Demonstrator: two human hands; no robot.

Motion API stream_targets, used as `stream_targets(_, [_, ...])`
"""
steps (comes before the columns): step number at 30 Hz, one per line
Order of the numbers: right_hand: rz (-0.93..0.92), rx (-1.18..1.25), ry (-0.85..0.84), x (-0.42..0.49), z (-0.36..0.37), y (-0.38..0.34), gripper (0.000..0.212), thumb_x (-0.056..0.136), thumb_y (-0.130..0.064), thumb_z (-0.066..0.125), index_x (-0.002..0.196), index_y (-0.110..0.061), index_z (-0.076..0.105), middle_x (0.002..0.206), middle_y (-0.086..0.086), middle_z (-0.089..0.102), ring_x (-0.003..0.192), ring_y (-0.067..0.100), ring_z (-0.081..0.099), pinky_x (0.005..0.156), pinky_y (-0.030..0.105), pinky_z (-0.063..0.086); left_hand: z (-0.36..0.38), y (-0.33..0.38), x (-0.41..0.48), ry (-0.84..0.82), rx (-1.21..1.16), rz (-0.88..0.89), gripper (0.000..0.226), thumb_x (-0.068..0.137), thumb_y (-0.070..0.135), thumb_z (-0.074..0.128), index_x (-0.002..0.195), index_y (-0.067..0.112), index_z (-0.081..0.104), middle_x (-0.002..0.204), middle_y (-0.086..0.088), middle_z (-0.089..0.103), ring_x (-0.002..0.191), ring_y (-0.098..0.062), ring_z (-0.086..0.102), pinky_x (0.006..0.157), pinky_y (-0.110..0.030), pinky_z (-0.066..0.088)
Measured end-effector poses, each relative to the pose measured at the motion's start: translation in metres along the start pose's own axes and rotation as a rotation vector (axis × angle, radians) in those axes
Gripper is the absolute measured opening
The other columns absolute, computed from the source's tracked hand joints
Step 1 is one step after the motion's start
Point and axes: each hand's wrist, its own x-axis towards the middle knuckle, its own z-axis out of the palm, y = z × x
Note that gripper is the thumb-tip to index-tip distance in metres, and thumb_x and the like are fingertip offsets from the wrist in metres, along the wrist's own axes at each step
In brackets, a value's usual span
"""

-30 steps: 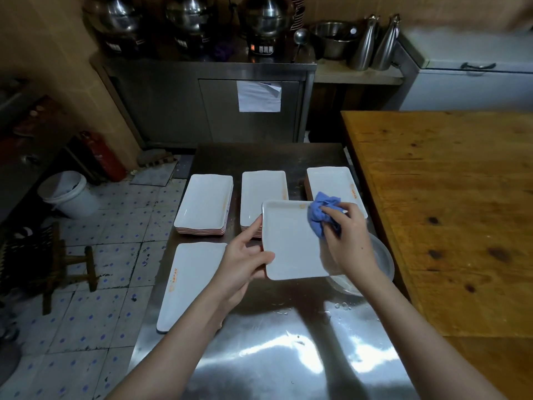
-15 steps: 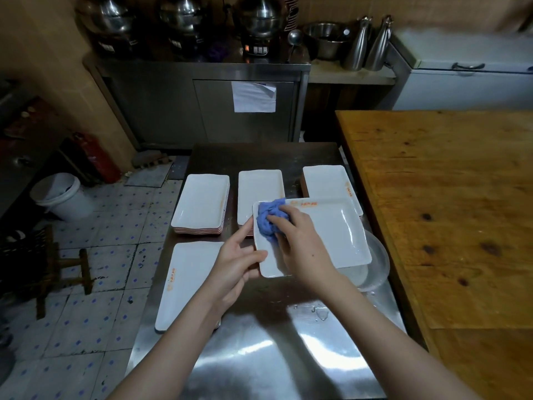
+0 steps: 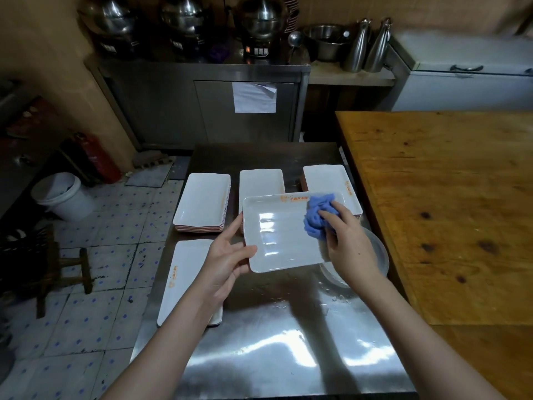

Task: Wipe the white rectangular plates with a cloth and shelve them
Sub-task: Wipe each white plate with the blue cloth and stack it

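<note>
I hold a white rectangular plate with orange lettering above the steel table. My left hand grips its left edge, thumb on top. My right hand holds a crumpled blue cloth and presses it on the plate's right side. Behind it stand three stacks of white plates: left stack, middle stack, right stack. Another stack of plates lies at the near left, partly under my left forearm.
The steel table is wet near my right wrist. A clear bowl sits under my right hand. A wooden table adjoins on the right. A steel cabinet with pots stands behind; a white bucket is on the floor.
The cloth swept from the plate's upper right to its left end, then back to the right. The plate shifted slightly in my left hand's grip.
</note>
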Motion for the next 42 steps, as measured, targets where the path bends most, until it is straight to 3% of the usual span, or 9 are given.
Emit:
stream_targets(6, [-0.110,0.091,-0.123,-0.022,0.016,-0.036,0.041,0.082,-0.001,0.063,0.123,-0.005,0.057,0.137,0.016,0.046,0.117,0.032,0.050,0.092,0.038,0.045,0.007,0.003,0.004,0.028,-0.021,0.001,0.069,0.085,-0.005,0.062,0.141,0.032,0.043,0.113,-0.004,0.072,0.102,-0.024,0.070,0.068,-0.037,0.059])
stream_targets(9, [-0.249,0.107,-0.136,-0.032,0.021,-0.055,0.039,0.072,0.007,0.064,0.110,0.001,0.063,0.119,0.024,0.056,0.101,0.039,0.058,0.080,0.043,0.052,0.011,0.002,0.004,0.016,-0.003,-0.005,0.066,0.089,-0.006,0.058,0.140,0.033,0.043,0.111,-0.006,0.073,0.099,-0.027,0.070,0.068,-0.037,0.060])
stream_targets(14, [-0.304,-0.044,-0.181,-0.034,0.011,-0.044,0.048,0.065,0.003,0.069,0.111,-0.008,0.064,0.119,0.016,0.060,0.104,0.036,0.057,0.085,0.043,0.049,0.018,-0.001,0.003,0.023,0.035,-0.010,0.065,0.090,-0.006,0.057,0.142,0.032,0.043,0.111,-0.004,0.073,0.100,-0.026,0.070,0.072,-0.039,0.060])
stream_targets(21, [-0.096,-0.156,-0.143,-0.032,-0.010,0.008,0.038,0.079,-0.002,0.064,0.115,-0.016,0.062,0.124,0.006,0.056,0.106,0.027,0.053,0.083,0.038,0.045,0.009,0.005,0.001,0.067,0.044,0.000,0.068,0.088,-0.004,0.061,0.142,0.033,0.042,0.113,0.003,0.072,0.104,-0.019,0.069,0.076,-0.040,0.060])
stream_targets(27, [0.012,-0.021,-0.131,-0.031,-0.001,0.004,0.031,0.092,-0.012,0.052,0.122,-0.014,0.058,0.135,0.003,0.047,0.113,0.022,0.047,0.086,0.034,0.046,0.009,0.008,0.000,0.095,0.056,0.002,0.068,0.087,-0.002,0.063,0.141,0.035,0.044,0.120,0.001,0.069,0.112,-0.023,0.065,0.091,-0.051,0.053])
stream_targets(35, [-0.195,0.114,-0.180,-0.044,0.022,-0.056,0.027,0.093,-0.020,0.050,0.117,-0.013,0.060,0.136,0.006,0.046,0.112,0.026,0.046,0.096,0.034,0.039,0.009,-0.001,-0.002,0.051,0.035,-0.006,0.065,0.092,-0.005,0.056,0.144,0.029,0.039,0.107,0.000,0.074,0.098,-0.022,0.071,0.070,-0.036,0.060])
stream_targets(42, [-0.217,0.099,-0.176,-0.043,0.014,-0.041,0.022,0.091,-0.014,0.055,0.111,-0.013,0.064,0.134,0.006,0.050,0.111,0.027,0.051,0.090,0.036,0.046,0.002,-0.001,-0.003,0.045,0.043,-0.004,0.065,0.091,-0.003,0.057,0.143,0.032,0.040,0.107,0.000,0.074,0.099,-0.022,0.071,0.072,-0.037,0.060])
